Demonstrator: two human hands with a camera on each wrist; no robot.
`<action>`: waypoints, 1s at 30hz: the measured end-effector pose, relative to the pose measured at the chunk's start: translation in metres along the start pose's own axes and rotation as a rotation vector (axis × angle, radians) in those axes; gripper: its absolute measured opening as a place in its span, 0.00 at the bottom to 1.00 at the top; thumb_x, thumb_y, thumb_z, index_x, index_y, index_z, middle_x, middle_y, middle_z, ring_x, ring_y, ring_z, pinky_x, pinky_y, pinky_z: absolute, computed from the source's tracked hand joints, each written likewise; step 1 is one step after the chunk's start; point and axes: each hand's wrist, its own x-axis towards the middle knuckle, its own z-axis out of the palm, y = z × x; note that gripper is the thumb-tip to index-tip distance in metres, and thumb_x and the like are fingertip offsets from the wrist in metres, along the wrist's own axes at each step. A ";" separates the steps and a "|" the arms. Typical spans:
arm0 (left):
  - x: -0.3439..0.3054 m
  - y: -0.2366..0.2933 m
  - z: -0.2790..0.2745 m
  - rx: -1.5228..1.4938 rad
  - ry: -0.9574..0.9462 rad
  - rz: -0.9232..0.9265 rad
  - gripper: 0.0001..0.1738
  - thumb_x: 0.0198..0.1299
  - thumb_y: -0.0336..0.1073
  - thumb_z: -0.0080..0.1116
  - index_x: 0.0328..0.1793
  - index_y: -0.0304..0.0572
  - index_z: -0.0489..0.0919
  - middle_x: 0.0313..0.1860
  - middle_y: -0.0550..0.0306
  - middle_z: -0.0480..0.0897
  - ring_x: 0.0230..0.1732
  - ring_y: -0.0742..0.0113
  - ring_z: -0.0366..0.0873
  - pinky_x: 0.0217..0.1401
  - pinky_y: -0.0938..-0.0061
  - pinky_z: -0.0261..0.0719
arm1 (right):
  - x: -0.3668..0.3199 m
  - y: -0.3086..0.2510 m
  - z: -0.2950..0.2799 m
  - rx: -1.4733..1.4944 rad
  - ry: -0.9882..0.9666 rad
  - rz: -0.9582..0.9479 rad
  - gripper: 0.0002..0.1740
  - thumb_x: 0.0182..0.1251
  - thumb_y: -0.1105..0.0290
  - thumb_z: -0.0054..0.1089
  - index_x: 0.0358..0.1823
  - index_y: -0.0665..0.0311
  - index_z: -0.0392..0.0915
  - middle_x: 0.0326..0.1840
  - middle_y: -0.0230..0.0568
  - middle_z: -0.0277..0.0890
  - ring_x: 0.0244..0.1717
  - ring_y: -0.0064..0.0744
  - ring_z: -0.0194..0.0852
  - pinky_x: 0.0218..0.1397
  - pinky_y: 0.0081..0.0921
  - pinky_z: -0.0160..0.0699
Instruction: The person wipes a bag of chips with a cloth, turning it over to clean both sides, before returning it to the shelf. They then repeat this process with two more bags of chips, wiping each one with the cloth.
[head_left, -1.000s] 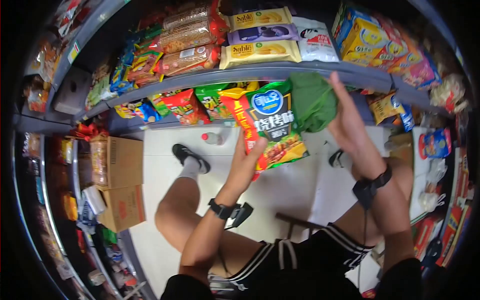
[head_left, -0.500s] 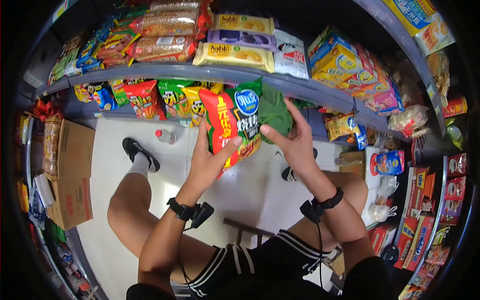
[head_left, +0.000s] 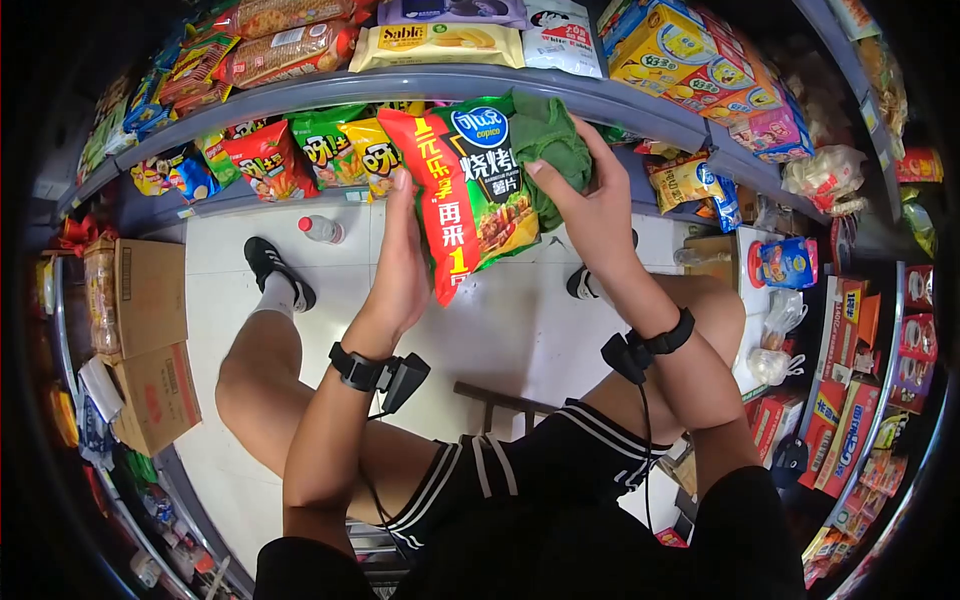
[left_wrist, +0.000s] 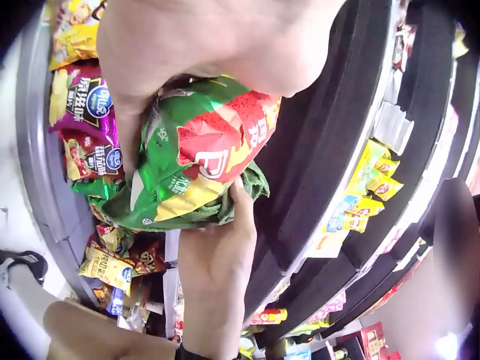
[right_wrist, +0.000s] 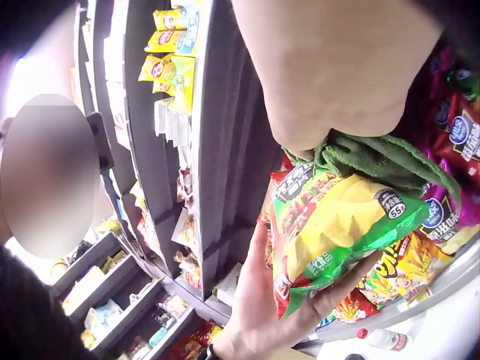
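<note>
A green and red chip bag [head_left: 480, 190] is held upright between both hands, its printed front towards the head camera. My left hand [head_left: 398, 270] grips its left edge, with the thumb along the side and fingers hidden behind. On the bag's right side, my right hand [head_left: 600, 205] holds a crumpled dark green cloth [head_left: 550, 145] against it, thumb in front. The left wrist view shows the bag [left_wrist: 199, 161] below my left hand [left_wrist: 217, 45], with the cloth [left_wrist: 255, 180] under it. In the right wrist view the cloth [right_wrist: 382, 161] lies along the bag's top [right_wrist: 337, 225].
Shelves [head_left: 400, 88] in front carry biscuit packs [head_left: 437, 45], snack boxes [head_left: 670, 60] and chip bags [head_left: 265, 160]. A capped bottle [head_left: 322, 229] lies on the floor near one shoe. Cardboard boxes [head_left: 150, 300] stand left; a white surface with plastic bags [head_left: 775, 340] is at right.
The head view has swung right. My right hand has come round to grip the cloth at the bag's side, and the bag's front has turned more squarely to the head camera.
</note>
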 end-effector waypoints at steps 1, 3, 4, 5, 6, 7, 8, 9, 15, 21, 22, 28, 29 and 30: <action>0.001 0.000 -0.001 -0.008 -0.001 -0.002 0.46 0.91 0.72 0.44 0.97 0.45 0.61 0.88 0.49 0.77 0.85 0.57 0.80 0.89 0.52 0.81 | 0.001 0.000 0.000 0.002 0.003 0.004 0.38 0.78 0.75 0.81 0.85 0.72 0.76 0.74 0.43 0.88 0.71 0.27 0.87 0.77 0.30 0.85; 0.004 -0.002 -0.006 -0.040 -0.009 -0.009 0.44 0.93 0.70 0.41 0.97 0.45 0.62 0.88 0.49 0.77 0.86 0.56 0.80 0.90 0.51 0.80 | 0.001 0.001 0.000 -0.004 -0.005 -0.010 0.39 0.77 0.72 0.84 0.85 0.71 0.76 0.73 0.42 0.89 0.70 0.27 0.87 0.77 0.30 0.85; 0.005 -0.002 -0.007 -0.041 -0.006 -0.018 0.44 0.93 0.70 0.41 0.97 0.45 0.62 0.88 0.49 0.77 0.86 0.56 0.80 0.90 0.51 0.80 | 0.002 0.002 0.000 -0.004 -0.002 -0.002 0.39 0.77 0.72 0.84 0.85 0.71 0.76 0.73 0.42 0.89 0.70 0.27 0.87 0.77 0.30 0.85; 0.005 -0.001 -0.006 -0.040 -0.016 -0.016 0.43 0.94 0.69 0.41 0.97 0.45 0.62 0.88 0.49 0.77 0.86 0.56 0.80 0.90 0.51 0.80 | 0.002 0.002 0.000 -0.041 -0.018 -0.025 0.39 0.76 0.71 0.85 0.84 0.71 0.77 0.72 0.42 0.89 0.70 0.27 0.87 0.77 0.30 0.85; 0.004 0.000 -0.005 -0.038 -0.026 -0.014 0.43 0.94 0.69 0.41 0.97 0.45 0.62 0.88 0.49 0.78 0.86 0.56 0.81 0.90 0.51 0.80 | 0.002 0.003 0.000 -0.077 -0.036 -0.048 0.39 0.76 0.71 0.85 0.84 0.71 0.77 0.71 0.42 0.89 0.69 0.26 0.87 0.77 0.30 0.85; 0.002 0.001 -0.002 -0.012 -0.016 0.012 0.44 0.93 0.70 0.43 0.96 0.45 0.62 0.87 0.48 0.79 0.85 0.56 0.82 0.89 0.52 0.80 | 0.001 0.006 0.000 -0.073 -0.034 -0.046 0.38 0.75 0.70 0.87 0.81 0.71 0.79 0.70 0.41 0.90 0.68 0.26 0.88 0.76 0.30 0.86; -0.001 0.001 0.002 -0.007 -0.002 0.003 0.44 0.93 0.70 0.43 0.96 0.45 0.62 0.87 0.48 0.79 0.85 0.56 0.82 0.89 0.52 0.80 | 0.001 0.010 -0.001 -0.063 -0.034 -0.031 0.38 0.75 0.70 0.87 0.81 0.71 0.79 0.70 0.41 0.90 0.68 0.26 0.88 0.76 0.30 0.86; -0.002 0.003 0.007 0.036 0.011 0.011 0.45 0.92 0.71 0.44 0.96 0.44 0.63 0.87 0.48 0.79 0.84 0.56 0.82 0.89 0.53 0.80 | 0.002 0.014 -0.002 -0.062 -0.054 -0.035 0.37 0.75 0.70 0.87 0.80 0.71 0.80 0.70 0.40 0.89 0.68 0.26 0.88 0.75 0.30 0.87; -0.003 0.000 0.004 0.064 0.004 -0.049 0.45 0.86 0.69 0.60 0.91 0.44 0.69 0.82 0.49 0.83 0.79 0.60 0.86 0.85 0.59 0.84 | 0.004 0.027 -0.005 -0.185 -0.034 -0.127 0.33 0.73 0.71 0.87 0.77 0.69 0.84 0.65 0.41 0.89 0.63 0.29 0.90 0.70 0.31 0.88; -0.002 -0.002 0.001 0.047 0.001 -0.074 0.42 0.85 0.66 0.64 0.88 0.45 0.72 0.77 0.52 0.86 0.75 0.63 0.88 0.80 0.62 0.87 | 0.006 0.022 -0.009 -0.249 -0.064 -0.262 0.29 0.70 0.73 0.83 0.72 0.70 0.87 0.64 0.42 0.89 0.63 0.31 0.89 0.71 0.30 0.85; -0.003 -0.002 0.000 0.058 0.004 -0.062 0.41 0.85 0.65 0.65 0.87 0.45 0.72 0.76 0.53 0.86 0.74 0.64 0.89 0.78 0.63 0.88 | 0.006 0.022 -0.009 -0.233 -0.064 -0.259 0.29 0.70 0.73 0.83 0.72 0.70 0.87 0.64 0.42 0.89 0.63 0.31 0.89 0.71 0.30 0.85; -0.005 -0.002 0.002 0.037 -0.003 -0.040 0.40 0.88 0.67 0.59 0.89 0.45 0.72 0.79 0.52 0.85 0.75 0.62 0.89 0.80 0.61 0.88 | 0.002 0.020 -0.010 -0.196 -0.049 -0.220 0.27 0.72 0.75 0.81 0.72 0.67 0.88 0.63 0.35 0.91 0.64 0.24 0.87 0.72 0.27 0.84; -0.006 0.002 0.007 0.014 -0.017 -0.018 0.41 0.89 0.68 0.57 0.90 0.44 0.71 0.80 0.50 0.85 0.77 0.60 0.88 0.81 0.58 0.87 | 0.000 0.018 -0.008 -0.183 -0.044 -0.200 0.27 0.73 0.75 0.80 0.73 0.67 0.88 0.64 0.35 0.91 0.64 0.23 0.87 0.72 0.27 0.84; -0.008 0.004 0.011 -0.001 -0.036 -0.007 0.42 0.89 0.69 0.55 0.91 0.44 0.70 0.81 0.49 0.84 0.78 0.58 0.87 0.83 0.56 0.86 | -0.001 0.014 -0.007 -0.167 -0.029 -0.177 0.27 0.74 0.75 0.80 0.73 0.67 0.88 0.64 0.34 0.91 0.64 0.21 0.87 0.73 0.26 0.84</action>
